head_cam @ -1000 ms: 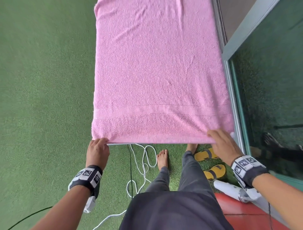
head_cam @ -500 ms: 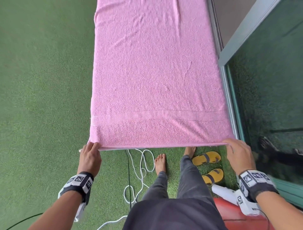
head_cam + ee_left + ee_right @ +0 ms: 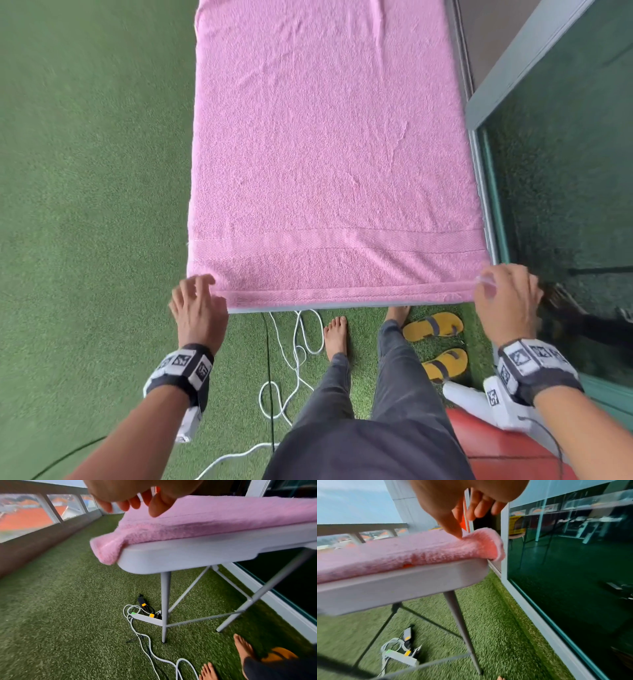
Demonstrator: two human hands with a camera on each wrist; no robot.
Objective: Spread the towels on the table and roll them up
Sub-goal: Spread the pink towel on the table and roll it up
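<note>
- We see the pink towel [image 3: 329,154] spread flat over the table [image 3: 308,306], covering nearly all of its top; only a thin grey strip of the table's near edge shows below the towel's near hem.
- The towel's far end runs out of the top of the head view, so we cannot tell how far it reaches.
- Our left hand [image 3: 198,308] is at the table's near left corner, fingers spread and loosely bent, holding nothing; from the left wrist view the fingertips [image 3: 155,509] hang just above the towel, and contact is hard to judge.
- Our right hand [image 3: 507,298] is at the table's near right corner; the right wrist view shows the thumb [image 3: 452,524] touching a curled-up towel corner, while the other fingers look relaxed behind it. We cannot tell whether it pinches the cloth.
- The towel's left corner droops past the table's edge.
- Right of the table a glass wall [image 3: 565,171] stands close; left of it lies open green turf [image 3: 85,205].
- Under the table's near edge lie white cables [image 3: 298,359], and beside them yellow sandals [image 3: 435,327] and our bare feet.
</note>
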